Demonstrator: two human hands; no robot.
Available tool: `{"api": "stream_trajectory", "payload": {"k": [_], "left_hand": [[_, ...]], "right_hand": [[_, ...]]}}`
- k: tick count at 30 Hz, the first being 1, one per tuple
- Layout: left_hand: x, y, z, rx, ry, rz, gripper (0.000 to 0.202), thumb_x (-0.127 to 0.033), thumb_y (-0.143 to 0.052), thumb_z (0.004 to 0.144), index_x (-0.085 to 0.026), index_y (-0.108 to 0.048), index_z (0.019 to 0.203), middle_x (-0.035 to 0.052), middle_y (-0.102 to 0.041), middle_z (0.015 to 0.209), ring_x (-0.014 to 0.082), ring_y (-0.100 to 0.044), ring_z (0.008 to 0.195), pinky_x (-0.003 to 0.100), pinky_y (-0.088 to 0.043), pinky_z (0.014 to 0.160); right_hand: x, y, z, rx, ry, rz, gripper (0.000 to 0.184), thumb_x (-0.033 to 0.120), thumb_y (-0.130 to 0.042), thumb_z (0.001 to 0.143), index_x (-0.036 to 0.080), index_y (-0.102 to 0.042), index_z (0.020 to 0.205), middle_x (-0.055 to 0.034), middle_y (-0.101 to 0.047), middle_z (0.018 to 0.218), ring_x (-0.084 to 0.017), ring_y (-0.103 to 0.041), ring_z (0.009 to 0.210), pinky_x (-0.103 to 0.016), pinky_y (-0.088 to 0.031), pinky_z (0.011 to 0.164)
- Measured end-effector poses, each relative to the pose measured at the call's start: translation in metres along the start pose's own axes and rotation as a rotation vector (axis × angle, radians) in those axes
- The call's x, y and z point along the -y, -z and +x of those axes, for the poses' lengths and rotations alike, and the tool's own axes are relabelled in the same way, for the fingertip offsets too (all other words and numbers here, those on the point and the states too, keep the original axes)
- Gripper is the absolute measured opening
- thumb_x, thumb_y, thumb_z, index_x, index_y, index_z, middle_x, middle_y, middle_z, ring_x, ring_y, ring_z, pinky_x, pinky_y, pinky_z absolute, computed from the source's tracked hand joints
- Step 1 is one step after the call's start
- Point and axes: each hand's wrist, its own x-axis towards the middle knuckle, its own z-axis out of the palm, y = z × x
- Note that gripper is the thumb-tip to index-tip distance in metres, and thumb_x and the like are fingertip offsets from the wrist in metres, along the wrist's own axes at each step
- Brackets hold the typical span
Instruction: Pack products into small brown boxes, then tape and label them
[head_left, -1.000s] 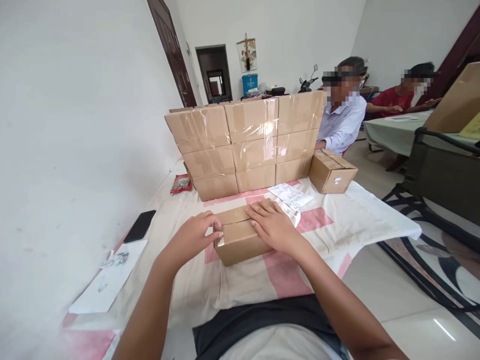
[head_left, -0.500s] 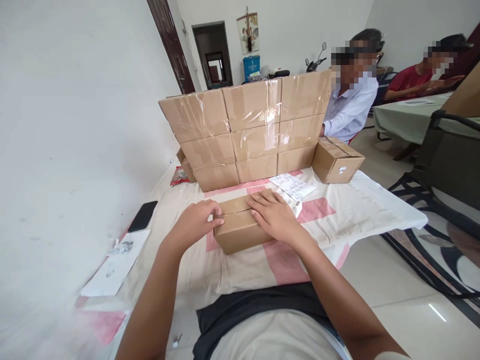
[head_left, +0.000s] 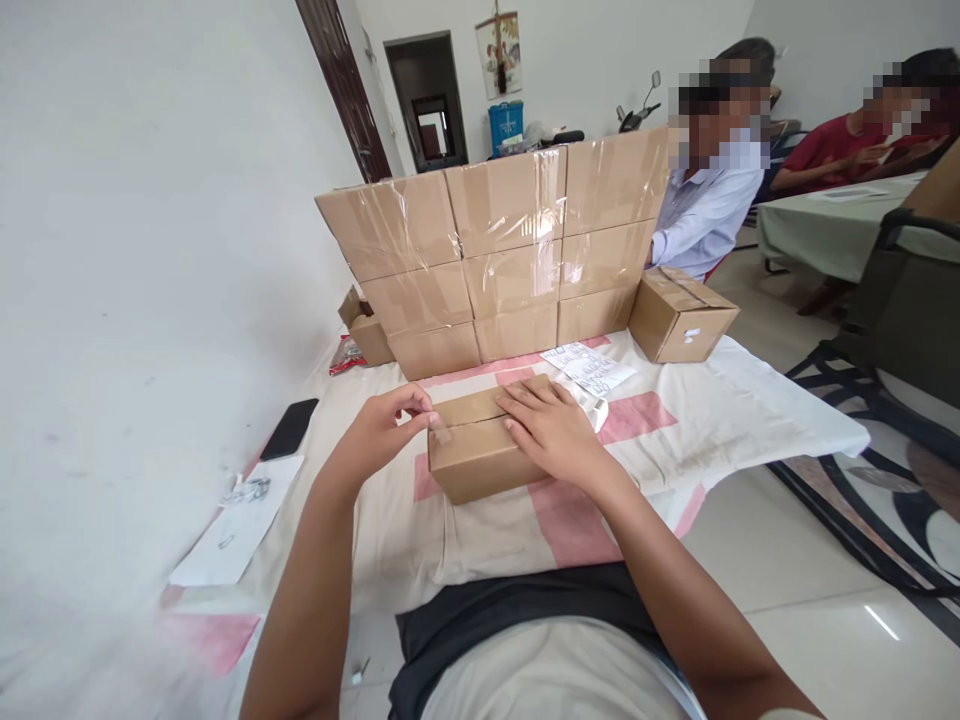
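Carton [head_left: 480, 470] at 12 o'clock on tabletop [head_left: 772, 425]. Left hand [head_left: 379, 435] at 9 o'clock end, can't tell if grip pinches clear tape [head_left: 443, 435]; right hand [head_left: 553, 430] spread flat on top. Carton could skid if right hand eases; tape could tear if yanked.

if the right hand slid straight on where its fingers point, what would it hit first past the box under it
Most likely the stack of taped cartons, low on its left half, once the right hand cleared the box; depth makes the exact spot unclear.
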Motion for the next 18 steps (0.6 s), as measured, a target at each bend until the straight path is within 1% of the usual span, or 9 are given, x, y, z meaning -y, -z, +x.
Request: {"api": "stream_trajectory", "payload": {"k": [2,4,7,11,12,14,16,18], "left_hand": [[0.0,0.003,0.0,0.029,-0.005,-0.015,0.018,-0.04,-0.065,0.09,-0.023,-0.061,0.085,-0.0017,-0.069,0.082,0.0171,-0.061,0.079,0.029,-0.043,0.073],[0.0,0.003,0.0,0.096,-0.01,-0.013,0.018,-0.04,-0.066,0.089,-0.023,-0.062,0.086,-0.0015,-0.07,0.083,0.0173,-0.062,0.079,0.029,-0.044,0.073],[0.0,-0.002,0.002,0.166,-0.016,0.012,0.014,-0.037,-0.066,0.087,-0.023,-0.062,0.086,-0.001,-0.072,0.087,0.0186,-0.064,0.081,0.03,-0.047,0.076],[-0.002,-0.012,0.004,0.153,0.03,0.112,0.011,-0.034,-0.066,0.085,-0.025,-0.061,0.088,-0.0019,-0.074,0.091,0.0202,-0.065,0.08,0.034,-0.048,0.078],[-0.003,-0.014,0.004,0.143,0.037,0.161,0.01,-0.034,-0.065,0.085,-0.026,-0.06,0.089,-0.0018,-0.074,0.093,0.021,-0.065,0.082,0.035,-0.048,0.077],[-0.003,-0.016,0.003,0.115,0.021,0.268,0.011,-0.034,-0.065,0.085,-0.026,-0.062,0.092,-0.0005,-0.073,0.103,0.0235,-0.065,0.093,0.036,-0.048,0.078],[0.0,-0.016,0.004,0.079,-0.002,0.342,0.023,-0.038,-0.067,0.084,-0.027,-0.065,0.104,0.0023,-0.069,0.12,0.0275,-0.063,0.106,0.039,-0.048,0.084],[0.007,-0.016,0.006,0.064,0.001,0.341,0.043,-0.044,-0.07,0.083,-0.029,-0.063,0.123,0.0045,-0.064,0.135,0.0313,-0.059,0.118,0.043,-0.048,0.094]], "right_hand": [[0.0,0.0,0.0,0.002,0.001,0.004,0.043,0.036,-0.037,0.109,0.025,-0.06,0.144,-0.0037,-0.055,0.154,-0.029,-0.048,0.143,-0.056,-0.031,0.118],[0.001,0.001,0.001,0.002,0.002,0.008,0.043,0.035,-0.038,0.109,0.024,-0.06,0.144,-0.0039,-0.055,0.154,-0.029,-0.048,0.143,-0.055,-0.032,0.118],[0.001,0.001,0.001,-0.006,-0.003,0.013,0.042,0.035,-0.039,0.109,0.023,-0.061,0.143,-0.004,-0.055,0.154,-0.028,-0.048,0.143,-0.055,-0.032,0.118],[0.001,0.0,0.002,-0.019,-0.002,0.018,0.041,0.035,-0.04,0.108,0.024,-0.062,0.141,-0.0047,-0.057,0.152,-0.028,-0.05,0.141,-0.054,-0.033,0.117],[0.001,0.0,0.002,-0.021,-0.001,0.019,0.041,0.035,-0.04,0.108,0.024,-0.062,0.141,-0.0048,-0.057,0.152,-0.028,-0.05,0.141,-0.054,-0.033,0.117],[0.0,0.0,0.002,-0.023,0.0,0.021,0.04,0.035,-0.041,0.108,0.024,-0.063,0.14,-0.0049,-0.057,0.152,-0.028,-0.05,0.141,-0.055,-0.033,0.117],[0.0,0.0,0.002,-0.017,0.001,0.022,0.04,0.035,-0.041,0.108,0.025,-0.063,0.14,-0.0048,-0.057,0.152,-0.029,-0.05,0.141,-0.055,-0.033,0.117],[0.0,0.0,0.002,-0.014,0.003,0.022,0.04,0.035,-0.041,0.107,0.025,-0.063,0.14,-0.0046,-0.057,0.152,-0.029,-0.049,0.142,-0.056,-0.033,0.117]]}}
